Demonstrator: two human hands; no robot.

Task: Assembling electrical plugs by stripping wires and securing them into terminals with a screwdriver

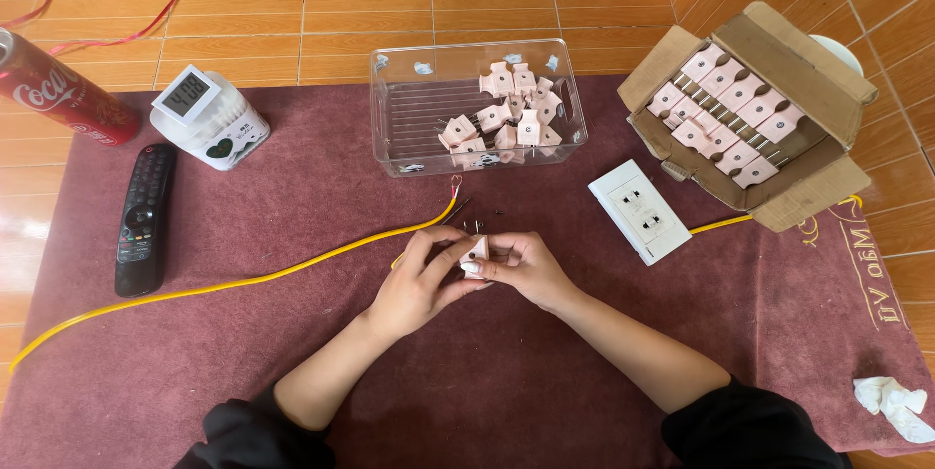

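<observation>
Together, the left hand (414, 284) and right hand (526, 264) grip one pale pink plug (476, 257), apparently half-hidden by fingers.

The plug (476, 257) sits between both hands, on the mat (487, 381). Behind it is a tub (475, 107) with more plugs. The box (755, 113) is right, the remote (142, 221) left.

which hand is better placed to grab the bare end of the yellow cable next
Probably the left hand: the yellow cable ends just above it, while the right hand lies farther away. Both pinch the pink plug.
</observation>
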